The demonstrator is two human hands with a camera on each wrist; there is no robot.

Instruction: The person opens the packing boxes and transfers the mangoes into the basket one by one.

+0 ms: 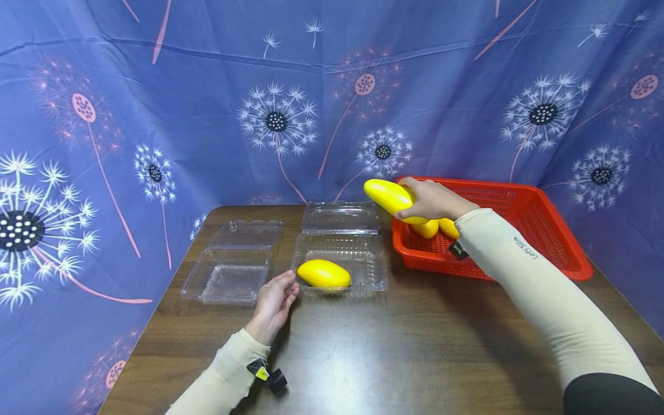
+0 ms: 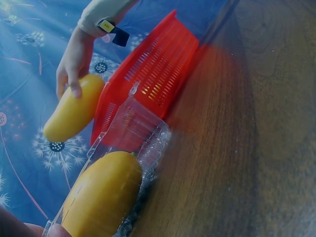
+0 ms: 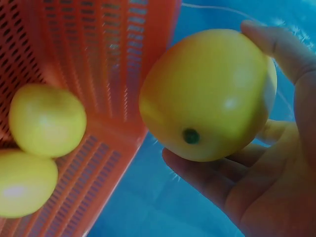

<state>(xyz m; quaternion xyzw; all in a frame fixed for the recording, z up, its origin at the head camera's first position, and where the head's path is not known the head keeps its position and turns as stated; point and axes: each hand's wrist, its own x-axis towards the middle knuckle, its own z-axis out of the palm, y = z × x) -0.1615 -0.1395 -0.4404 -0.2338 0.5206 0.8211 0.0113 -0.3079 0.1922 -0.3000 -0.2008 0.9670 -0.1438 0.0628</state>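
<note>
My right hand point(image 1: 433, 199) grips a yellow mango point(image 1: 389, 196), raised at the left end of the red basket point(image 1: 562, 242). In the right wrist view the thumb and fingers wrap this mango point(image 3: 207, 94), and a dark green stem spot shows. My left hand point(image 1: 272, 305) pinches the left front edge of a clear plastic clamshell container point(image 1: 370, 271), which stands with its lid up. One mango point(image 1: 324, 274) lies in that container, towards its front left; it also appears large in the left wrist view point(image 2: 106, 195).
Two more mangoes point(image 3: 47, 120) sit in the basket's left end. A second clear clamshell point(image 1: 233, 282), lid raised, stands left of the first on the brown wooden table point(image 1: 415, 351). Blue dandelion-print cloth point(image 1: 207, 104) hangs behind and at the sides.
</note>
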